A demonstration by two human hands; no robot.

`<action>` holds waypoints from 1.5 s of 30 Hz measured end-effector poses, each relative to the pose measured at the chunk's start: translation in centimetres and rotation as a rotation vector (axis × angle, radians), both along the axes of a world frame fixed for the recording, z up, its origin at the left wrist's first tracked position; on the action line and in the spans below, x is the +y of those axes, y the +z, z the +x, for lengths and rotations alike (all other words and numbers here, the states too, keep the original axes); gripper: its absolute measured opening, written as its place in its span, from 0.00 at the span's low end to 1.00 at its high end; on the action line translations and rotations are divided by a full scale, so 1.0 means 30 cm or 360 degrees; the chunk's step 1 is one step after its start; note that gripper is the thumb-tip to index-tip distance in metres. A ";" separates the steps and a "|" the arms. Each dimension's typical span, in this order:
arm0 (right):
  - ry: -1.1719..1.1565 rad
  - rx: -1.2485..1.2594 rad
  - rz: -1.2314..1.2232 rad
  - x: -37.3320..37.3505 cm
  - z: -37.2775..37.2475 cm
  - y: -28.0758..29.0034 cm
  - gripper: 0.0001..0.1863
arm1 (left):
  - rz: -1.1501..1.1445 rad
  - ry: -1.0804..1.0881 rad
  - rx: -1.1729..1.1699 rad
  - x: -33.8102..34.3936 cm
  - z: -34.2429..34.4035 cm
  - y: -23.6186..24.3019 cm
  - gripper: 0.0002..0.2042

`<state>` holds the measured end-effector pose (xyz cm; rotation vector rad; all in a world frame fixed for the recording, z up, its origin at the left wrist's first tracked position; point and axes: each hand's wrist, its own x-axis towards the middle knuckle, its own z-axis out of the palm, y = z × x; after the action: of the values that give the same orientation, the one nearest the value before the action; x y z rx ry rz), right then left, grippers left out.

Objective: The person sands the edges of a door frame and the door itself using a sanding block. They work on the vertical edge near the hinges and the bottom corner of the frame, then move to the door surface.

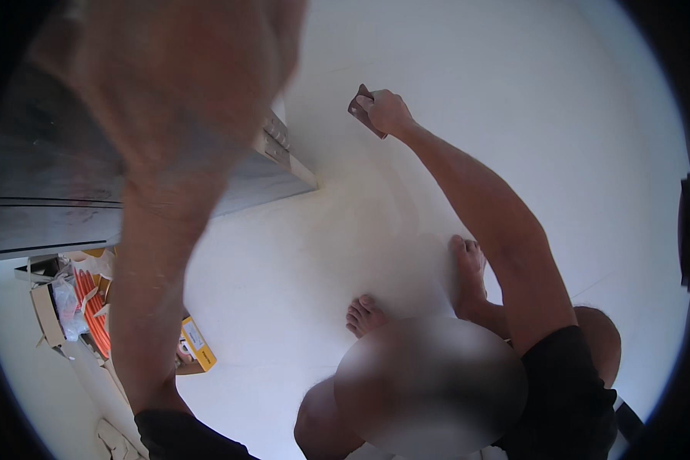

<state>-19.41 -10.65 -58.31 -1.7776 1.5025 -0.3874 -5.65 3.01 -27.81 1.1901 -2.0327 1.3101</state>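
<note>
My right hand (391, 113) is closed on a small brown sheet that looks like sandpaper (368, 113), with pale spots on its face. It holds the sheet at or just above the white surface (452, 69), and I cannot tell whether they touch. My left hand (184, 69) is raised close to the camera at the upper left. Motion smears it and its fingers do not show clearly. Dull yellowish smudges mark the white surface below the sheet.
A dark grey cabinet (46, 169) stands at the left, its corner jutting toward the middle. Below it sit an open cardboard box with orange tubing (90, 310) and a yellow box (198, 345). My bare feet (364, 314) are near the middle. A blurred oval hides my lap.
</note>
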 end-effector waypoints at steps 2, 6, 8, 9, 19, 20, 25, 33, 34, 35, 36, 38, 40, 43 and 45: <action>0.0277 0.0362 -0.0059 -0.066 -0.224 0.049 0.24 | 0.0695 -0.0265 0.0085 0.045 -0.067 -0.362 0.12; 0.0723 0.0546 -0.0087 -0.101 -0.308 0.255 0.22 | 0.1437 0.0570 -0.1186 0.196 0.061 -0.824 0.20; 0.0763 0.0654 0.0140 -0.115 -0.367 0.283 0.22 | 0.1523 0.0662 -0.1426 0.184 0.065 -0.897 0.21; 0.0837 0.0748 0.0246 -0.105 -0.373 0.327 0.23 | 0.1556 0.0720 -0.1446 0.170 0.056 -0.920 0.21; 0.0448 -0.0316 0.0928 -0.003 -0.287 -0.075 0.28 | 0.1958 0.0980 -0.1617 0.081 -0.040 -1.130 0.23; 0.0409 -0.0419 0.0999 0.031 -0.253 -0.111 0.28 | 0.1906 0.0960 -0.1568 0.095 -0.033 -1.131 0.23; -0.0175 -0.0592 0.1069 0.246 -0.073 -0.224 0.29 | 0.2173 0.0735 -0.0795 0.233 -0.082 -1.073 0.20; -0.0280 -0.0568 0.0840 0.376 0.164 -0.323 0.28 | 0.2747 0.0887 0.0166 0.747 -0.132 -0.923 0.22; -0.0336 -0.0591 0.0825 0.384 0.184 -0.321 0.28 | 0.2821 0.0874 0.0190 0.764 -0.122 -0.917 0.22; -0.0372 -0.0634 0.0838 0.389 0.183 -0.322 0.27 | 0.2808 0.0881 0.0254 0.765 -0.114 -0.927 0.22; -0.0399 -0.0676 0.0860 0.405 0.184 -0.304 0.27 | 0.2800 0.0896 0.0324 0.770 -0.123 -0.929 0.22; -0.0368 -0.0798 0.0953 0.393 0.161 -0.196 0.25 | 0.2763 0.0923 0.0548 0.773 -0.146 -0.963 0.22; -0.0320 -0.0848 0.0989 0.364 0.110 -0.170 0.24 | 0.2700 0.0888 0.0818 0.714 -0.196 -1.013 0.22; -0.0328 -0.0562 0.0869 0.334 0.119 -0.236 0.23 | 0.2801 0.0774 0.1009 0.622 -0.261 -1.010 0.23; -0.0326 -0.0404 0.0655 0.348 0.143 -0.298 0.24 | 0.2869 0.0705 0.1066 0.589 -0.280 -1.005 0.23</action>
<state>-15.11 -0.20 -67.26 -1.2131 1.4615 -0.3587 -14.03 20.67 -57.97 2.2561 -2.0746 -1.2629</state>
